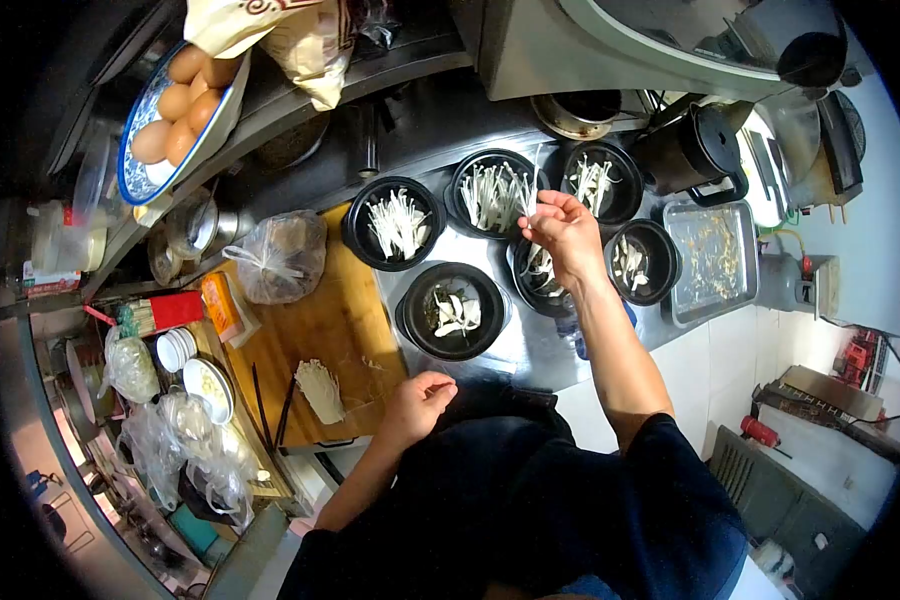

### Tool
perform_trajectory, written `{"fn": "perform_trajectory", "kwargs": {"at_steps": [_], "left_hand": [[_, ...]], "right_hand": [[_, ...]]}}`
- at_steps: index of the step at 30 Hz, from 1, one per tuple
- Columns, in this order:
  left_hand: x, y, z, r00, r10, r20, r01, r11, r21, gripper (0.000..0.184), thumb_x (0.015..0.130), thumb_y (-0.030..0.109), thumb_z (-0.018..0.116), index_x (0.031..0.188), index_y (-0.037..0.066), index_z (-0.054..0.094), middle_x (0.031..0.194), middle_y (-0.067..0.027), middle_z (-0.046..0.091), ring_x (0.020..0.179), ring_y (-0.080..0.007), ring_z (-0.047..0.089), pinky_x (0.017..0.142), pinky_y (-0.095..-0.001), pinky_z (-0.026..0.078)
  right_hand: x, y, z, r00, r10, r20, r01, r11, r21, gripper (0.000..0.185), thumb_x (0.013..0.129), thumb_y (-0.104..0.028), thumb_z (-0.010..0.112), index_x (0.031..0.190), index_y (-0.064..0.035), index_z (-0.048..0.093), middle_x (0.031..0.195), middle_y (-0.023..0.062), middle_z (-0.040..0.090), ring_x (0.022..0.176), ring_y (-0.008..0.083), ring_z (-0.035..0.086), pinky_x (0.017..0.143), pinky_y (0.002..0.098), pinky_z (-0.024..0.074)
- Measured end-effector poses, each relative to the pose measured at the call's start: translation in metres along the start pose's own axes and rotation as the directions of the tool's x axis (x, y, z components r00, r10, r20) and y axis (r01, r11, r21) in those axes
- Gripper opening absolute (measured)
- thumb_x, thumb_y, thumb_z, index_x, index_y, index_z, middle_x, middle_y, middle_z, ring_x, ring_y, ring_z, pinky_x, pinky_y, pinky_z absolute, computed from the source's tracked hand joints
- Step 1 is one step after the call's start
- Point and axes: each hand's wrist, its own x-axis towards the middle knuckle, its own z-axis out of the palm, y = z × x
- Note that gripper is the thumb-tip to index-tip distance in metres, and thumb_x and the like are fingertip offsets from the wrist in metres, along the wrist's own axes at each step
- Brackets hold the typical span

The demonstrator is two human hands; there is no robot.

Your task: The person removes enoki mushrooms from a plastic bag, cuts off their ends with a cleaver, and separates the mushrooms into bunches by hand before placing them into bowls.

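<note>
My right hand (562,238) is above the black pots, its fingers pinching a few thin white enoki mushrooms (530,190). Just below and left of them stands a black pot with an enoki bundle (490,195). Another pot (518,285) is partly hidden behind my hand and wrist. Over the near edge of the counter, my left hand (420,405) has its fingers curled against the thumb, with nothing visible in them. Closest to it are a bunch of enoki (319,390) on the wooden cutting board (355,330) and a black pot (410,320) holding pale pieces.
More black pots with enoki surround my right hand. A metal tray (712,262) with scraps lies at the right. Dark chopsticks (284,410) and a plastic bag (282,262) rest on the board. A bowl of eggs (130,140) sits on the shelf above left.
</note>
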Motion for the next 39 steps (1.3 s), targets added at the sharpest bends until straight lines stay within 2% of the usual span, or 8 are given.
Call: {"fn": "perform_trajectory", "kwargs": {"at_steps": [4, 7, 18, 22, 27, 29, 33, 39], "left_hand": [[-0.006, -0.010, -0.002, 0.999, -0.037, -0.022, 0.038, 0.999, 0.023, 0.023, 0.096, 0.021, 0.073, 0.109, 0.002, 0.073, 0.083, -0.0061, 0.074, 0.071, -0.0122, 0.066, 0.068, -0.0284, 0.053], [-0.006, -0.007, -0.006, 0.998, 0.043, -0.042, -0.038, 0.993, 0.113, 0.023, 0.095, 0.022, 0.073, 0.107, 0.002, 0.074, 0.083, -0.0063, 0.074, 0.071, -0.0139, 0.067, 0.069, -0.0298, 0.053], [-0.051, 0.015, -0.026, 0.873, -0.479, -0.093, 0.487, 0.870, 0.084, 0.037, 0.103, 0.034, 0.056, 0.093, 0.001, 0.068, 0.086, -0.0142, 0.073, 0.077, -0.0258, 0.071, 0.076, -0.0393, 0.054], [-0.089, -0.016, -0.025, 0.891, -0.422, -0.170, 0.431, 0.902, 0.018, 0.026, 0.103, 0.025, 0.056, 0.105, 0.002, 0.068, 0.097, -0.0139, 0.074, 0.080, -0.0252, 0.071, 0.076, -0.0381, 0.056], [-0.125, -0.049, -0.033, 0.850, -0.471, -0.235, 0.452, 0.882, -0.135, 0.025, 0.100, 0.015, 0.061, 0.122, 0.005, 0.068, 0.099, -0.0114, 0.074, 0.076, -0.0202, 0.069, 0.068, -0.0342, 0.056], [-0.134, -0.042, -0.046, 0.846, -0.485, -0.223, 0.475, 0.874, -0.097, 0.025, 0.100, 0.017, 0.061, 0.121, 0.005, 0.068, 0.097, -0.0113, 0.074, 0.075, -0.0195, 0.069, 0.067, -0.0339, 0.055], [-0.152, -0.054, -0.065, 0.819, -0.539, -0.198, 0.549, 0.836, -0.003, 0.031, 0.103, 0.027, 0.064, 0.123, 0.004, 0.067, 0.100, -0.0101, 0.074, 0.088, -0.0175, 0.072, 0.070, -0.0331, 0.060], [-0.179, -0.066, -0.067, 0.777, -0.557, -0.295, 0.538, 0.830, -0.148, 0.027, 0.099, 0.021, 0.065, 0.116, 0.000, 0.070, 0.091, -0.0109, 0.073, 0.074, -0.0171, 0.069, 0.066, -0.0327, 0.055]], "right_hand": [[0.022, 0.015, -0.004, 0.997, 0.054, 0.050, -0.033, 0.933, -0.358, 0.041, 0.089, 0.003, 0.067, 0.128, 0.0046, 0.053, 0.110, 0.0127, 0.068, 0.091, 0.0231, 0.071, 0.076, 0.0357, 0.0622], [0.018, 0.022, -0.027, 0.933, -0.358, 0.017, 0.236, 0.577, -0.782, 0.031, 0.088, -0.010, 0.073, 0.115, 0.0047, 0.068, 0.105, 0.0191, 0.076, 0.094, 0.0252, 0.074, 0.084, 0.0368, 0.0576], [-0.036, 0.037, -0.025, 0.971, -0.205, 0.125, 0.240, 0.805, -0.542, 0.021, 0.093, 0.003, 0.066, 0.114, -0.0002, 0.068, 0.086, 0.0013, 0.069, 0.073, 0.0073, 0.060, 0.067, 0.0241, 0.0499], [-0.077, 0.069, -0.004, 0.948, -0.028, 0.318, 0.210, 0.804, -0.556, 0.018, 0.095, 0.007, 0.064, 0.110, -0.0009, 0.069, 0.090, -0.0025, 0.062, 0.078, 0.0058, 0.057, 0.070, 0.0223, 0.0481], [-0.103, 0.072, 0.025, 0.867, -0.155, 0.474, 0.479, 0.519, -0.708, 0.019, 0.087, 0.007, 0.066, 0.103, -0.0007, 0.072, 0.092, 0.0117, 0.069, 0.082, 0.0204, 0.069, 0.075, 0.0310, 0.0547], [-0.094, 0.060, 0.028, 0.799, -0.284, 0.530, 0.601, 0.351, -0.718, 0.019, 0.085, 0.004, 0.064, 0.100, -0.0008, 0.073, 0.096, 0.0205, 0.071, 0.087, 0.0384, 0.071, 0.079, 0.0422, 0.0574], [-0.018, 0.035, 0.029, 0.825, -0.357, 0.439, 0.501, 0.102, -0.859, 0.023, 0.087, -0.005, 0.060, 0.105, -0.0031, 0.075, 0.099, 0.0273, 0.072, 0.095, 0.0448, 0.070, 0.084, 0.0503, 0.0564], [0.085, 0.036, 0.050, 0.974, -0.042, 0.222, 0.201, -0.280, -0.939, 0.027, 0.087, -0.009, 0.060, 0.108, -0.0022, 0.075, 0.110, 0.0256, 0.073, 0.107, 0.0402, 0.071, 0.091, 0.0474, 0.0579]]}}
